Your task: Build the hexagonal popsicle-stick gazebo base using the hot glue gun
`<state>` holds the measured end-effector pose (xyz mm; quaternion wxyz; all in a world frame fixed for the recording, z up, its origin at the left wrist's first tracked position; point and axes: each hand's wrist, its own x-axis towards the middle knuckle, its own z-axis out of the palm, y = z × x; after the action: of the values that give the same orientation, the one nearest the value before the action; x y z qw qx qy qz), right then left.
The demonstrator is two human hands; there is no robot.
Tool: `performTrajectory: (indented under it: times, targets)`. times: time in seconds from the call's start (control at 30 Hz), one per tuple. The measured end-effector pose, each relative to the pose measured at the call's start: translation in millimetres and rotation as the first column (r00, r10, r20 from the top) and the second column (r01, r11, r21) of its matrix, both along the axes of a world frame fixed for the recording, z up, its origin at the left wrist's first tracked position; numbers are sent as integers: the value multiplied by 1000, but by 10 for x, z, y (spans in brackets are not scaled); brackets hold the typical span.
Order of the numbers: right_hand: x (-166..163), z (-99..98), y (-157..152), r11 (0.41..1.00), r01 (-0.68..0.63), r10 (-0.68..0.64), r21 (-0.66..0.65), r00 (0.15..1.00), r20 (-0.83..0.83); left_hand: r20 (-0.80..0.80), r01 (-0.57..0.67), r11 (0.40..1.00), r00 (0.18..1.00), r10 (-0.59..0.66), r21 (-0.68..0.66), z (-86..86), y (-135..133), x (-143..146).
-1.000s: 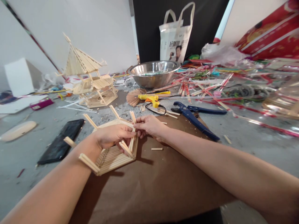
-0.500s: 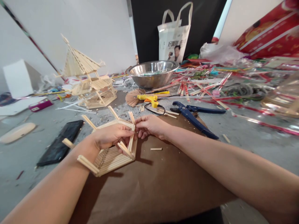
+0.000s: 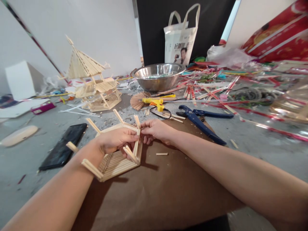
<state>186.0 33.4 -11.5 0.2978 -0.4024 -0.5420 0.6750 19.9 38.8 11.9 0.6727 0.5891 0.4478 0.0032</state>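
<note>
Pinching: left hand (image 3: 117, 141), fingers clamped on the right rail (image 3: 137, 145) of the stick base (image 3: 119, 166)
Other side: right hand (image 3: 157, 131), fingers bunched by a corner post (image 3: 137, 122), can't tell if gripping
Looks: pale, six-sided, slatted floor, doubled-up posts
Spot: left of centre

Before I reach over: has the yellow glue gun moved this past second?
No; the yellow glue gun keeps the same spot in front of the metal bowl, no visible shift.

Left hand (image 3: 120, 140) pinching stick frame (image 3: 120, 167), right hand (image 3: 155, 132) alongside
</note>
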Motion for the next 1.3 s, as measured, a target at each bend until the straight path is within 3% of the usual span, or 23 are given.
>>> performTrajectory:
  times: [0.63, 0.97, 1.3]
  targets:
    - [0, -36, 0, 1000, 5, -4, 21, 998, -62, 28, 12, 999, 1000, -10, -50, 0, 13, 12]
    - [10, 14, -14, 1000, 5, -6, -17, 999, -46, 74, -60, 998, 995, 61, -11, -21, 29, -22]
    - [4, -28, -3, 1000, 29, -29, -2, 996, -87, 63, -54, 999, 997, 54, -8, -68, 45, -36]
